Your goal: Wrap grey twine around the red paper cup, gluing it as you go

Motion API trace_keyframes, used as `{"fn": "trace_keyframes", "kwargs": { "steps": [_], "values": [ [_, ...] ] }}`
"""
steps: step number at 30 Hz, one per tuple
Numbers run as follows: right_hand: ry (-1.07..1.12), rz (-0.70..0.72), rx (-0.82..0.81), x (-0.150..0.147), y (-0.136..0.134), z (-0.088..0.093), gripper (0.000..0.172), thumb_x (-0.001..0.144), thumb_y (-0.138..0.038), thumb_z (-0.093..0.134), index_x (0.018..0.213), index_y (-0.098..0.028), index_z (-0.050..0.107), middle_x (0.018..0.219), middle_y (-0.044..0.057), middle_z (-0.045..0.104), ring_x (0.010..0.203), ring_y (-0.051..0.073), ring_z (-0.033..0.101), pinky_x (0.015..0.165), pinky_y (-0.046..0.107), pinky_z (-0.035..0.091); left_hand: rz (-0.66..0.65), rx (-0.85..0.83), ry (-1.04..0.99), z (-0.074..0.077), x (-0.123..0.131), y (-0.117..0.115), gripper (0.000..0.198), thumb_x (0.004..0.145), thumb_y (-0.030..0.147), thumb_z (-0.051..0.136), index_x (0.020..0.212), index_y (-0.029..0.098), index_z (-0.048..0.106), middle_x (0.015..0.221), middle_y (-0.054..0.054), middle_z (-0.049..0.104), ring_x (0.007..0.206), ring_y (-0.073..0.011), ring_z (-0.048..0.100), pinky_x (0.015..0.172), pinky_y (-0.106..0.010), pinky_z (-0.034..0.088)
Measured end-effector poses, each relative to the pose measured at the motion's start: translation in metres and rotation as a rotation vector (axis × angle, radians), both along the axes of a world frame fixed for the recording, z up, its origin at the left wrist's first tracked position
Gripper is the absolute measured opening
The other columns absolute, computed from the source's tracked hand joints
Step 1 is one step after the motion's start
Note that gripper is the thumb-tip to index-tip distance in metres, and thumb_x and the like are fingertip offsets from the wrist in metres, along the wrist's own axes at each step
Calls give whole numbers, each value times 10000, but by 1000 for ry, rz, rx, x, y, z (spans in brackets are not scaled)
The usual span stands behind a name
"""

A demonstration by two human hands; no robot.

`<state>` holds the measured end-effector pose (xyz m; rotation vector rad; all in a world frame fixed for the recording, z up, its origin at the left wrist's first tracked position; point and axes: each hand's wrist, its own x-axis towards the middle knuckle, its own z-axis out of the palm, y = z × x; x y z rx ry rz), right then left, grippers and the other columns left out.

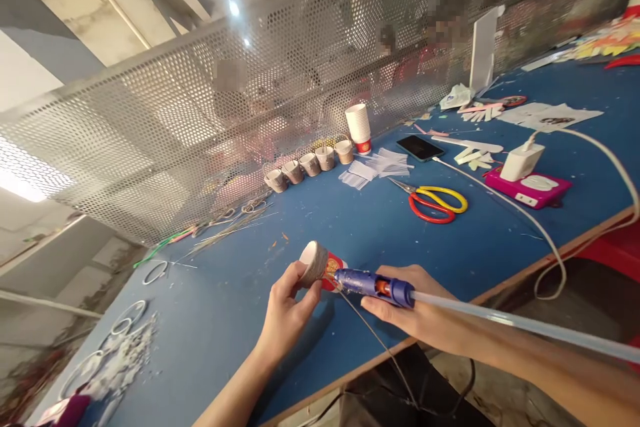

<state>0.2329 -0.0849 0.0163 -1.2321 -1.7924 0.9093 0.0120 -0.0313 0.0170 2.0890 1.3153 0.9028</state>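
My left hand [289, 307] grips a small paper cup [314, 260], tilted on its side. Grey-brown cord covers part of the cup's wall, and its red printed end shows beyond. A loose length of cord [377, 340] trails from the cup down past the table edge. In my right hand [405, 310] is a blue hot glue gun [367, 282], its nozzle at the cup's wall where the cord lies. A long clear glue stick [520, 323] sticks out of the gun's back end. Whether the nozzle touches the cup I cannot tell.
Several cord-wrapped cups [309, 163] line the perforated metal screen [200, 120], beside a stack of paper cups [357, 125]. Scissors [435, 203], a phone [420, 147] and a pink power strip [543, 188] lie to the right. Wires and white rings [131, 317] lie left.
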Motion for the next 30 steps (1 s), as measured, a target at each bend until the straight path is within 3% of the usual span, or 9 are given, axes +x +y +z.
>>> {"fn": "trace_keyframes", "kwargs": {
  "steps": [18, 30],
  "values": [
    [-66, -81, 141, -8, -1, -12, 303, 873, -419, 500, 652, -211, 492, 570, -14, 557, 495, 121, 463, 501, 237, 305, 39, 12, -36, 6, 4, -2, 113, 738, 255, 548, 687, 163, 590, 627, 24, 530, 592, -119, 474, 568, -204, 419],
    [-87, -95, 172, -8, -3, -16, 282, 861, -405, 525, 663, -204, 521, 570, -15, 580, 487, 118, 499, 492, 235, 304, -37, -34, -107, 2, -1, -1, 109, 756, 246, 553, 733, 153, 606, 654, 7, 565, 608, -124, 518, 587, -209, 462]
  ]
}}
